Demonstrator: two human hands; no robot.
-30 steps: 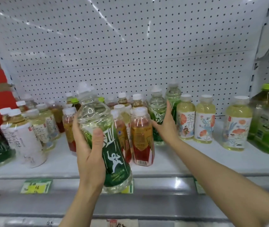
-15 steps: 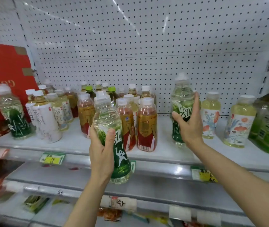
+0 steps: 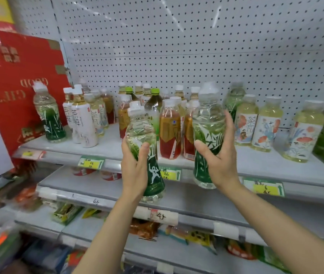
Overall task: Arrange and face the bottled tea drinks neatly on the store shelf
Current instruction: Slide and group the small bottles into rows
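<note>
Your left hand point(image 3: 135, 171) grips a green-labelled clear bottle point(image 3: 146, 153) upright, thumb across its front, held in the air in front of the top shelf point(image 3: 107, 149) edge. Your right hand point(image 3: 219, 155) wraps a second green-labelled bottle point(image 3: 206, 135) of the same kind, fingers curled round its far side, also off the shelf and just right of the first. Behind both bottles, on the shelf, stand two amber tea bottles with red labels point(image 3: 170, 131). To their right stand pale yellow bottles with floral labels point(image 3: 265, 125); to their left, white-labelled tea bottles point(image 3: 82, 123) and a lone green-labelled bottle point(image 3: 49, 115) beside a red gift box point(image 3: 19, 86).
</note>
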